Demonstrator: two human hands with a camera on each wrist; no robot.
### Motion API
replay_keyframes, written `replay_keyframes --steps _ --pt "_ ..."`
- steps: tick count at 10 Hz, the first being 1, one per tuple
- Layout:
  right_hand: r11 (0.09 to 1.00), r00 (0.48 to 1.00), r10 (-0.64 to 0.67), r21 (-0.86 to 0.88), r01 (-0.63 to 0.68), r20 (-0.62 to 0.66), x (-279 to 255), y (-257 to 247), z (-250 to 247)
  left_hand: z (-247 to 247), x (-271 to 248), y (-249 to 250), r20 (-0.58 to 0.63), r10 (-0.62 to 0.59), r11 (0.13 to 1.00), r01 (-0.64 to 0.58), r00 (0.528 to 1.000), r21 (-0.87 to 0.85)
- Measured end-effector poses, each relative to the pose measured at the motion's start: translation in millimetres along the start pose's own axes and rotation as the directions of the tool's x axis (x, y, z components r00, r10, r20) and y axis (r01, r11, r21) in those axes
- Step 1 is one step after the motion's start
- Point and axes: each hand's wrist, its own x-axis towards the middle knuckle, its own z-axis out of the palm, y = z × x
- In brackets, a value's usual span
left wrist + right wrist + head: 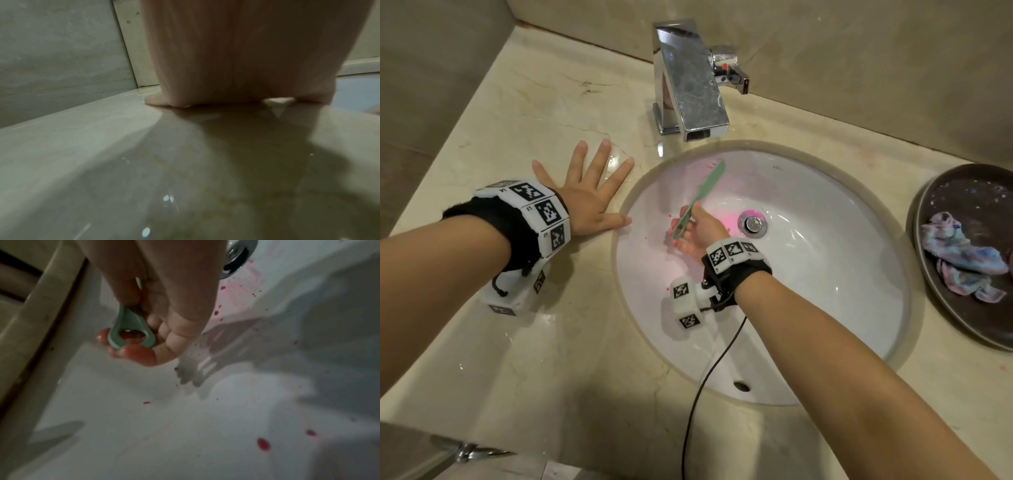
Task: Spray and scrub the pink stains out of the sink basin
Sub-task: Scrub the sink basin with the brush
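Note:
A white oval sink basin [808, 308] carries pink stains [726, 219] beside the chrome drain [752, 223]; in the right wrist view red-pink spots [263, 444] dot the basin wall [144, 434]. My right hand [693, 233] is inside the basin, left of the drain, and grips a slim green brush [702, 195] by its looped handle end [131, 331], the other end pointing up towards the faucet. My left hand [589, 192] lies flat with fingers spread on the marble counter [534, 113] left of the basin; its palm [236, 56] presses the counter [102, 162].
A chrome faucet [688, 78] stands behind the basin. A dark round tray [969, 212] holding a crumpled blue-pink cloth [962, 260] sits on the counter at the right. A black cable [709, 377] hangs from my right wrist across the basin's front rim.

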Motion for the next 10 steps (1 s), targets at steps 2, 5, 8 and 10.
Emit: replay_keyframes --steps 2,5,8,10 --pt "0.974 0.989 -0.113 0.186 0.131 -0.1 12.8 -16.5 -16.6 1.0 0.9 -1.0 -0.008 0.0 1.0 0.0 1.0 0.007" --pt "0.986 0.998 -0.068 -0.148 0.07 0.015 15.1 -3.4 -16.3 0.9 1.3 -0.7 -0.003 -0.005 1.0 0.005 1.0 0.017" --pt "0.985 0.981 -0.173 -0.016 0.172 -0.083 19.8 -17.3 -24.0 0.6 0.9 0.0 0.003 -0.007 1.0 0.007 1.0 0.011" --pt "0.936 0.991 -0.133 -0.333 0.115 -0.031 17.0 -5.3 -19.7 0.7 1.0 -0.2 -0.003 -0.008 1.0 0.008 1.0 0.006"
